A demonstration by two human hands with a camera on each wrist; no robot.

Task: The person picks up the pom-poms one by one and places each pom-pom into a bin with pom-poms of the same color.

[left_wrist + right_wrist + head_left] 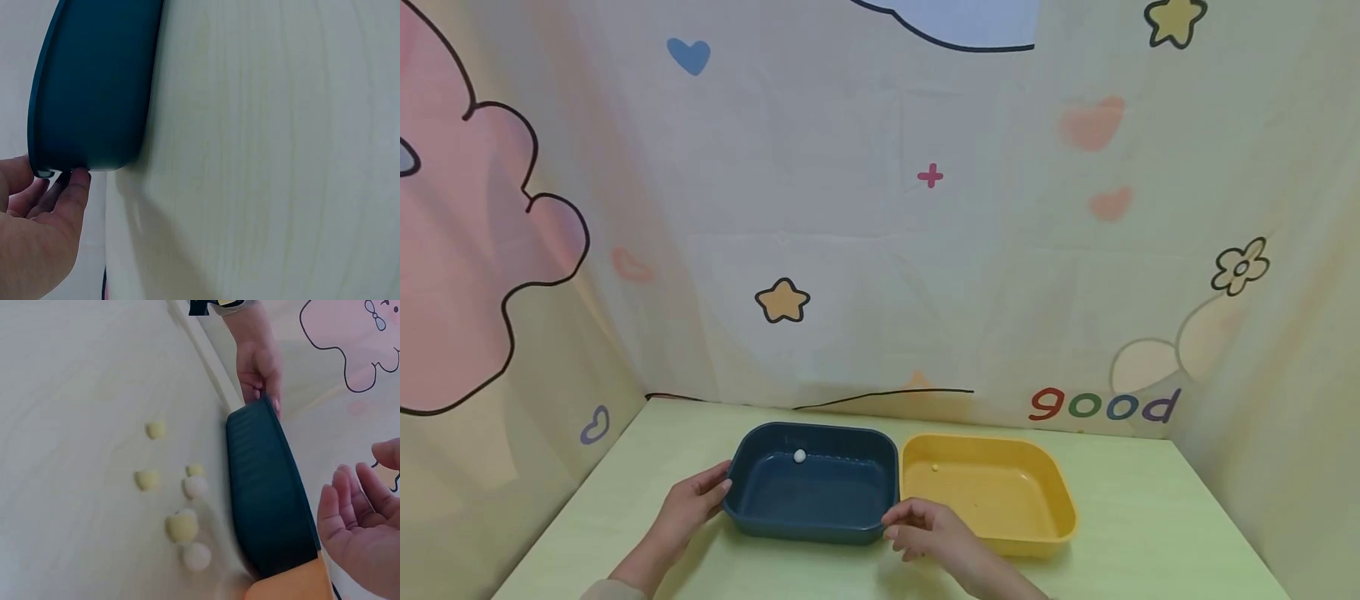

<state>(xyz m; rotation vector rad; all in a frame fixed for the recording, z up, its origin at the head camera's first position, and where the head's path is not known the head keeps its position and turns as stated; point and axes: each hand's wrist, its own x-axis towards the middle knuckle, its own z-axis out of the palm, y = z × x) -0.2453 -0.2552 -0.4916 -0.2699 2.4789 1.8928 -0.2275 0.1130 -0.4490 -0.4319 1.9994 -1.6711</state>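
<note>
My left hand point(687, 506) grips the left end of a dark blue plastic tray point(816, 529). In the left wrist view, the left thumb lies at the rim and the fingertips press the tray's end wall from below it. A small white ball point(800, 457) lies inside, near the back wall. Over the tray's front right corner is my right hand point(934, 533), with its fingers loosely bent. Nothing shows between the right fingers point(344, 500) and thumb in the right wrist view.
A yellow tray point(985, 546) stands against the blue tray's right side, with a tiny yellow piece point(935, 468) inside. Several loose balls, such as a yellow ball point(182, 526) and a white ball point(197, 557), lie on the table before the blue tray. A printed curtain point(850, 208) hangs behind.
</note>
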